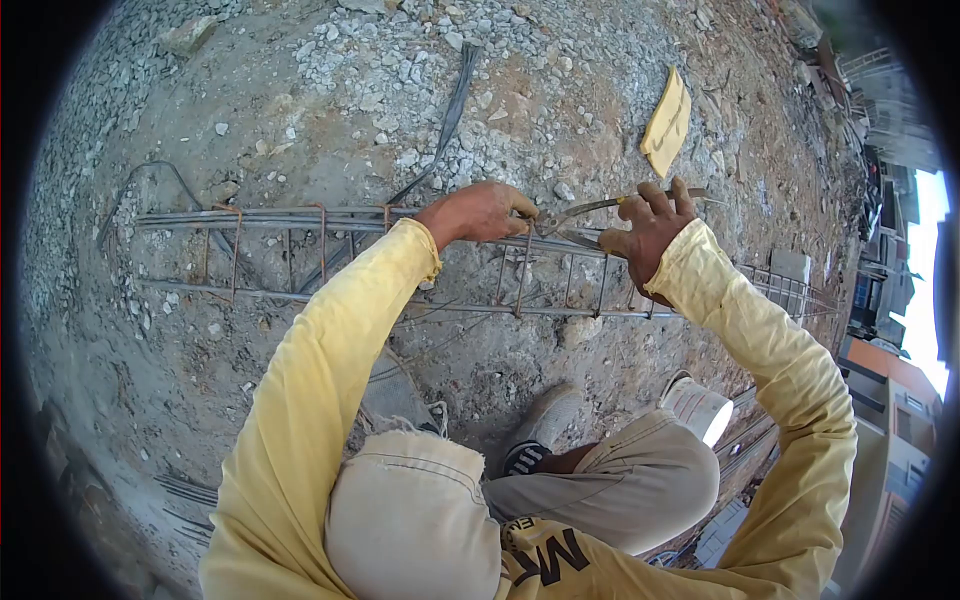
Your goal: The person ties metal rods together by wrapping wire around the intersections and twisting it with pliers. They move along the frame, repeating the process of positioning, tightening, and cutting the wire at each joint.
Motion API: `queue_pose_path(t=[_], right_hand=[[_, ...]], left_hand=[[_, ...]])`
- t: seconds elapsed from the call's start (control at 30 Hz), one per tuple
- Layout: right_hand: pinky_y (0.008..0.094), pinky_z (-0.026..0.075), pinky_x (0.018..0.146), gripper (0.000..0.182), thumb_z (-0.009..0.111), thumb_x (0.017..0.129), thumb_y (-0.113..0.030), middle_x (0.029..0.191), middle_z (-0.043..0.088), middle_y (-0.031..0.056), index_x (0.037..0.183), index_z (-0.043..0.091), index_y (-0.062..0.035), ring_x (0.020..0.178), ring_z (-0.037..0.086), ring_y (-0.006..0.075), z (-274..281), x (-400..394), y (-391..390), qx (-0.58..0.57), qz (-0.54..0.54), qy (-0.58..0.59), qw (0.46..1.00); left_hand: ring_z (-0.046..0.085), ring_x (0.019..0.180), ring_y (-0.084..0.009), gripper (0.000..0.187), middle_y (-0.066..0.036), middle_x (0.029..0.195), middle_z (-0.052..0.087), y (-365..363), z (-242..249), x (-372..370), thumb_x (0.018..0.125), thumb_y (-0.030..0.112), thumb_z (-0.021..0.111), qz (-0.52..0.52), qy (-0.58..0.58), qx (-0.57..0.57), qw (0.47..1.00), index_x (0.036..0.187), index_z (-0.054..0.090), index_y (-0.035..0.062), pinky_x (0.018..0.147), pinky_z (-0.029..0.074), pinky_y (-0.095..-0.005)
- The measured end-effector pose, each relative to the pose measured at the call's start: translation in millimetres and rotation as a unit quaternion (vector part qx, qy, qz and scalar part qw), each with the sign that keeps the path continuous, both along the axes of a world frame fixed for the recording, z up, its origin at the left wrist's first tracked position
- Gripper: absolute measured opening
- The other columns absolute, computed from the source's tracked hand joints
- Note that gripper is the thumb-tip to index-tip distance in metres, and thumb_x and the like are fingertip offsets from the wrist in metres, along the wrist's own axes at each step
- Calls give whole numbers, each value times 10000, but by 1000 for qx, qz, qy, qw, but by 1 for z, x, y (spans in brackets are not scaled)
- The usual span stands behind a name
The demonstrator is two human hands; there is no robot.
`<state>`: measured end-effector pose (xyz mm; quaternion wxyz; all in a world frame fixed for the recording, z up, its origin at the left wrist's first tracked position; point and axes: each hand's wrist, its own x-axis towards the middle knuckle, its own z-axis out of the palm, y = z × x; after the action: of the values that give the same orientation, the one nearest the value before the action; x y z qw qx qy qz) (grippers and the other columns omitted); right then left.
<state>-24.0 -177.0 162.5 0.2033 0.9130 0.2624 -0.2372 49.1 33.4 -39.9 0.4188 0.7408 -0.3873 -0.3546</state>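
A long cage of steel rebar with bent stirrups lies across the ground in front of me. My left hand is closed at its upper bars, fingertips pinched beside a stirrup; what they pinch is too small to make out. Just to the right, my right hand grips a pair of tying nippers, its handles spread apart. The nippers' jaws point left, close to my left fingertips at the upper bars.
A dark bundle of wire lies beyond the cage. Farther right rests a yellow flat piece. A whitish bucket stands near my knee. Loose rods lie at lower left, and gravel covers the far ground.
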Motion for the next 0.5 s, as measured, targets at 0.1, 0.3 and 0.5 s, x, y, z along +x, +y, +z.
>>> queue_pose_path(t=[0.1, 0.3, 0.5], right_hand=[[681, 296, 1121, 278, 662, 839, -145, 1200, 609, 116, 1074, 716, -283, 1293, 498, 335, -10, 1, 3, -15, 16, -17, 1000], [610, 366, 1089, 257, 643, 877, -239, 1202, 588, 139, 1124, 713, -232, 1239, 531, 346, -2, 24, 8, -67, 38, 37, 996], [522, 543, 850, 226, 669, 861, -214, 1134, 592, 139, 1081, 698, -165, 1063, 634, 357, -11, 37, 10, -64, -26, 37, 997]], left_hand=[[649, 1093, -355, 376, -193, 1187, 679, 1, 6, 1, 880, 244, 684, -3, -3, 13, 1000, 1212, 676, 68, 942, 501, -413], [652, 1077, -360, 384, -198, 1172, 683, 4, 7, -1, 863, 228, 709, 21, -7, -20, 1000, 1203, 682, 50, 924, 505, -416], [654, 1054, -360, 366, -183, 1147, 690, 1, -1, -4, 849, 223, 694, 35, -32, -36, 998, 1177, 696, 60, 911, 509, -422]])
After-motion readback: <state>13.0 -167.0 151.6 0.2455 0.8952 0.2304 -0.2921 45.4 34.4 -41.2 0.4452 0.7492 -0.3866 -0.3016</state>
